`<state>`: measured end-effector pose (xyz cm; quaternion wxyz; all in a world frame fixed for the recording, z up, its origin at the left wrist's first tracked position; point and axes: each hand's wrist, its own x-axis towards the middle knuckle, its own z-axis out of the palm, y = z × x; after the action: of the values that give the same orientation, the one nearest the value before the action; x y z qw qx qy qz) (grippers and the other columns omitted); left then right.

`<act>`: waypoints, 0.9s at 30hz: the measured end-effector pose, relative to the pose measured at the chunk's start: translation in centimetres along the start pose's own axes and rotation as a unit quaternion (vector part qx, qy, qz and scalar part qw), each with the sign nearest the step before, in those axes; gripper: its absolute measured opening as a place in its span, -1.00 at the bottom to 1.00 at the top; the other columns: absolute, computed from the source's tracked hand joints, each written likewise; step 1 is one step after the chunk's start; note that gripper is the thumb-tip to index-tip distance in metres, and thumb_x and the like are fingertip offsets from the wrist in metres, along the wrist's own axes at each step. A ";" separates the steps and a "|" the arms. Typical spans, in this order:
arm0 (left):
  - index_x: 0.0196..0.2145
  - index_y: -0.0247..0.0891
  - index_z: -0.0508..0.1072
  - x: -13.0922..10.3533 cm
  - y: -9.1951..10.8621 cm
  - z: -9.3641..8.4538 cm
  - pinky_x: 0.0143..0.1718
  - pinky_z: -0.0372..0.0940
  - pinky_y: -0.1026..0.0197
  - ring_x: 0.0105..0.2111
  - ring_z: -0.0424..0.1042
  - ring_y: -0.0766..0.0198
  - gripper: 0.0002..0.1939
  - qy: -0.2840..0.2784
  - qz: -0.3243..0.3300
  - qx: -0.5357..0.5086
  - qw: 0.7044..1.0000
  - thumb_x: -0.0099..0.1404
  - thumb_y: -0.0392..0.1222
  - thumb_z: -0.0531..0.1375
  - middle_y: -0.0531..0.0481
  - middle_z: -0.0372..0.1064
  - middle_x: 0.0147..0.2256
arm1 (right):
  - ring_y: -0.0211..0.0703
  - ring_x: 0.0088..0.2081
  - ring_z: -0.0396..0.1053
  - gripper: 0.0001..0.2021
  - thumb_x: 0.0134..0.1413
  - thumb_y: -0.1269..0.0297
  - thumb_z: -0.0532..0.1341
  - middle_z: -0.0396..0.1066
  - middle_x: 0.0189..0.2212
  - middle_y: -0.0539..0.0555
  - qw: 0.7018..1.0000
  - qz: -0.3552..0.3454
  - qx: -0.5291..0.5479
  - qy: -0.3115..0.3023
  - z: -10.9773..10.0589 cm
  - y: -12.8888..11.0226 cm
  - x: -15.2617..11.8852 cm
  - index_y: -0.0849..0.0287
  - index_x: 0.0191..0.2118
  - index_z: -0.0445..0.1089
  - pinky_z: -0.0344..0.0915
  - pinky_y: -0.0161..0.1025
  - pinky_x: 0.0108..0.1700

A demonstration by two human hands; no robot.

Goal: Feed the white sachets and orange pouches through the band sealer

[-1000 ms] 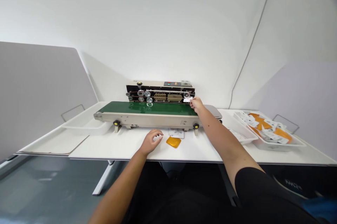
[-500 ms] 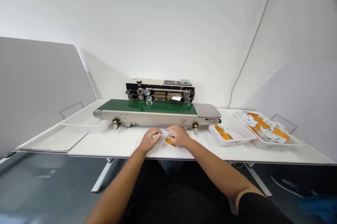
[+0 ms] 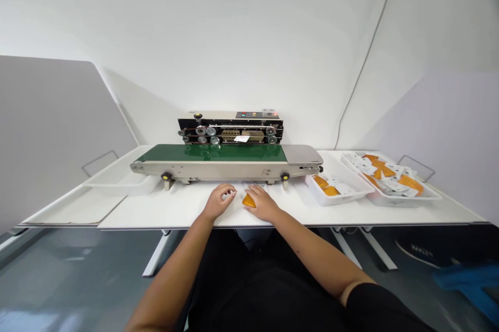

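Note:
In the head view, my right hand [image 3: 262, 203] lies over an orange packet [image 3: 248, 200] on the white table, fingers across its top and thumb by its lower edge. A pale printed part of the packet shows beyond the fingers. To the left, my left hand [image 3: 220, 200] is just above or on the table, fingers curved with a gap to the thumb and nothing seen in them. Behind both hands stands a band sealer [image 3: 230, 168] with a green conveyor belt [image 3: 212, 153]. A small white packet or slip [image 3: 241, 138] sits at its sealing rollers.
Right of the sealer, a smaller white bin [image 3: 343, 198] and a larger white bin [image 3: 405, 201] hold several orange and white packets. A translucent tray [image 3: 120, 184] stands at the belt's left end. A cable [image 3: 368, 56] runs down the wall.
The white piece at the sealer's rollers has moved left along them. My right hand has settled lower over the orange packet. The whole view has shifted slightly.

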<state>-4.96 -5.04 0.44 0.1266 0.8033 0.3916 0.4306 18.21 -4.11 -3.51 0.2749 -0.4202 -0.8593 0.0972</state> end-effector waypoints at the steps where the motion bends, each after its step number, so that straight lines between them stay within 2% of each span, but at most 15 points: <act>1: -0.25 -0.19 0.52 0.0 0.0 0.0 -0.16 0.37 0.12 -0.27 0.46 0.15 -0.79 -0.002 -0.001 0.001 1.000 0.42 -0.08 0.14 -0.08 0.52 -0.26 | 0.20 0.36 0.06 -0.39 0.14 0.06 0.31 0.16 0.33 0.27 1.000 0.013 -0.007 0.002 0.0 0.0 0.0 0.15 0.26 0.30 0.03 0.15 0.35; 6: -0.25 -0.19 0.52 -0.1 0.0 0.0 -0.18 0.36 0.14 -0.27 0.46 0.16 -0.79 0.000 -0.001 0.003 1.000 0.43 -0.08 0.13 -0.08 0.51 -0.26 | 0.19 0.31 0.14 -0.41 0.18 0.04 0.27 0.21 0.31 0.24 0.999 0.039 -0.038 0.001 0.1 -0.1 -0.1 0.13 0.28 0.28 0.05 0.13 0.33; 12: -0.23 -0.19 0.52 -0.1 0.1 0.1 -0.26 0.34 0.17 -0.29 0.43 0.18 -0.83 -0.001 -0.001 0.015 1.000 0.41 -0.12 0.15 -0.07 0.51 -0.26 | 0.20 0.31 0.12 -0.41 0.18 0.01 0.26 0.22 0.31 0.22 0.998 0.041 -0.053 -0.006 0.1 0.0 0.0 0.13 0.26 0.29 0.04 0.10 0.33; 16: -0.23 -0.20 0.53 -0.1 0.0 0.2 -0.27 0.34 0.18 -0.29 0.43 0.18 -0.81 -0.001 -0.008 0.014 1.000 0.41 -0.11 0.14 -0.08 0.51 -0.26 | 0.17 0.23 0.21 -0.40 0.15 0.05 0.28 0.31 0.20 0.26 0.998 0.044 -0.052 -0.002 0.0 -0.1 0.1 0.16 0.26 0.29 0.12 0.06 0.27; 20: -0.24 -0.20 0.52 -0.1 -0.1 0.2 -0.28 0.33 0.18 -0.29 0.43 0.18 -0.83 0.000 -0.009 0.011 1.000 0.40 -0.12 0.14 -0.08 0.51 -0.25 | 0.22 0.25 0.16 -0.37 0.12 0.07 0.28 0.23 0.28 0.24 0.996 0.064 -0.059 0.004 0.0 -0.3 0.1 0.13 0.29 0.27 0.07 0.07 0.28; 23: -0.22 -0.19 0.51 -0.1 -0.2 0.3 -0.27 0.34 0.18 -0.28 0.43 0.19 -0.84 -0.009 -0.006 0.010 1.000 0.41 -0.13 0.15 -0.07 0.50 -0.24 | 0.18 0.20 0.19 -0.45 0.15 0.12 0.26 0.33 0.23 0.18 0.997 0.045 -0.058 0.010 -0.1 -0.4 0.1 0.10 0.25 0.33 0.06 0.07 0.27; 27: -0.17 -0.19 0.50 0.0 -0.3 0.4 -0.26 0.34 0.18 -0.26 0.44 0.18 -0.82 -0.029 -0.004 0.009 1.000 0.41 -0.08 0.17 -0.07 0.49 -0.21 | 0.05 0.07 0.31 -0.67 0.21 0.34 0.19 0.51 0.02 0.08 0.999 -0.004 -0.037 0.020 -0.3 -0.2 0.1 0.05 0.07 0.48 0.11 0.00 0.23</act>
<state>-4.77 -4.73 0.04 0.1323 0.8151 0.3947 0.4029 18.14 -4.18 -3.13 0.2770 -0.4282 -0.8584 0.0556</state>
